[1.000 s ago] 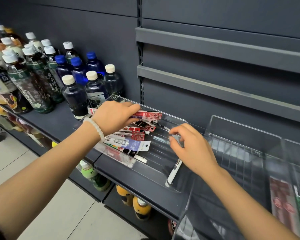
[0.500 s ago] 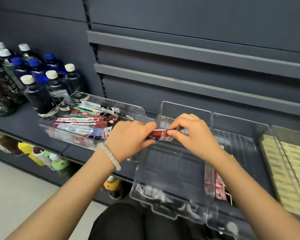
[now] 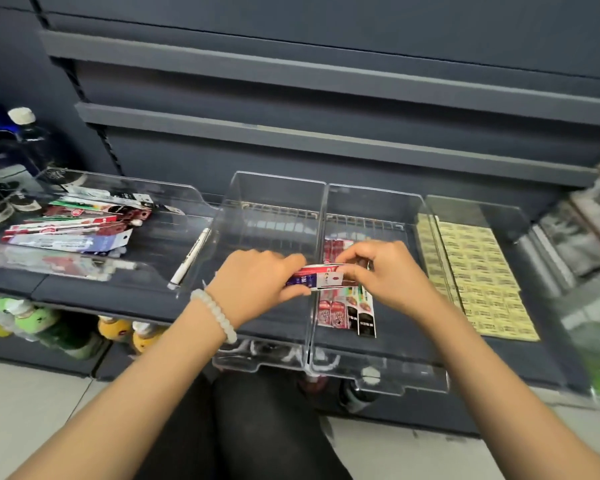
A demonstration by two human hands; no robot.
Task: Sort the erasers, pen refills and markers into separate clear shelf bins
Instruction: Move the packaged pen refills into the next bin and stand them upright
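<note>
My left hand (image 3: 257, 280) and my right hand (image 3: 385, 271) together grip a red, white and blue pen refill pack (image 3: 317, 277), held level over the divider between two clear bins. The right of these bins (image 3: 426, 244) holds several refill packs (image 3: 347, 310) lying on its floor. The middle bin (image 3: 274, 192) looks bare. A third clear bin (image 3: 194, 195) at the left holds a mixed pile of packs (image 3: 70, 226) and a loose white marker (image 3: 189, 258). A yellow sheet of erasers (image 3: 478, 271) fills the bin at the far right.
Bottles (image 3: 18, 140) stand at the far left on the dark shelf (image 3: 84, 289). More drinks (image 3: 49, 323) sit on the shelf below. Grey rails (image 3: 326, 133) run across the back panel. Blurred goods (image 3: 586, 230) lie at the right edge.
The view has swung right. Both hands carried the refill pack rightward from the left bin, across the middle bin, to above the bin with the refill packs.
</note>
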